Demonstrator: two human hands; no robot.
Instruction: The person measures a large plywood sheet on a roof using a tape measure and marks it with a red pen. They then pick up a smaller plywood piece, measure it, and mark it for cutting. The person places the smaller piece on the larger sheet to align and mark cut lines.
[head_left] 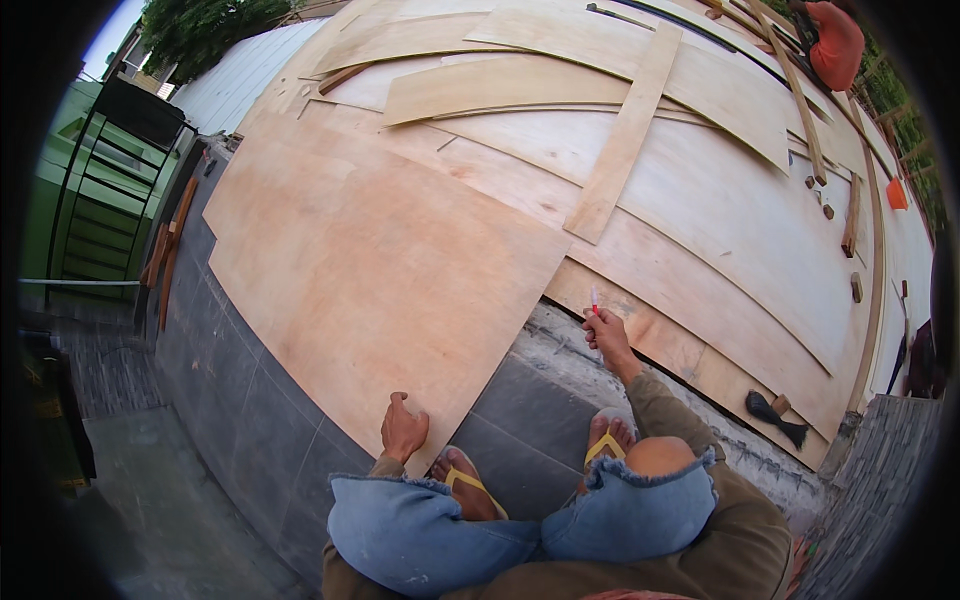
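The right hand gripped a slim red-and-white pen-like tool just beyond the right edge of a broad, thin plywood sheet. Over the sheet's nearest corner was the left hand, fingers loosely curled; whether it pressed the wood could not be told. Smooth-faced, blotched pinkish tan, the sheet lay flat, its left edge over dark grey tiles. A straight plywood strip reached its far right corner. The interior of a small orange bucket-like container, far right, was indiscernible.
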